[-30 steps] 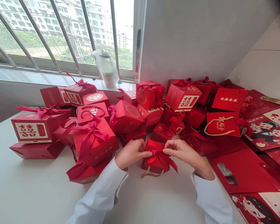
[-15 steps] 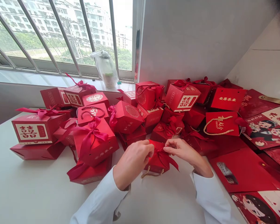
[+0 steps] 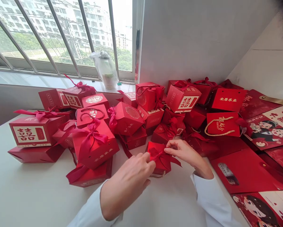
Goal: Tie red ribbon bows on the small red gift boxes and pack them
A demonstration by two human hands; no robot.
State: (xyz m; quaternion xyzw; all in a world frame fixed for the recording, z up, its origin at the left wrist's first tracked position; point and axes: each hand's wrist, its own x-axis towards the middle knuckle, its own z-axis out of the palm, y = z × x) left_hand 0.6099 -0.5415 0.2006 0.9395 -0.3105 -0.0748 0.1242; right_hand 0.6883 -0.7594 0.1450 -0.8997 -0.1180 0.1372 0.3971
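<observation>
Right hand pinching red ribbon bow on small red gift box — box on tabletop, just right of large bow-tied box. Left hand curled at box corner, grip hidden. Bow-tying apparently in hand — loops want snugging.

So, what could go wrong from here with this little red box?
The bow on the small red gift box could slip loose, since the right hand seems to pinch its ribbon at just one spot. The left hand, right beside the box, might also bump the large box with the pink bow, which sits on another red box and could slide off.
</observation>
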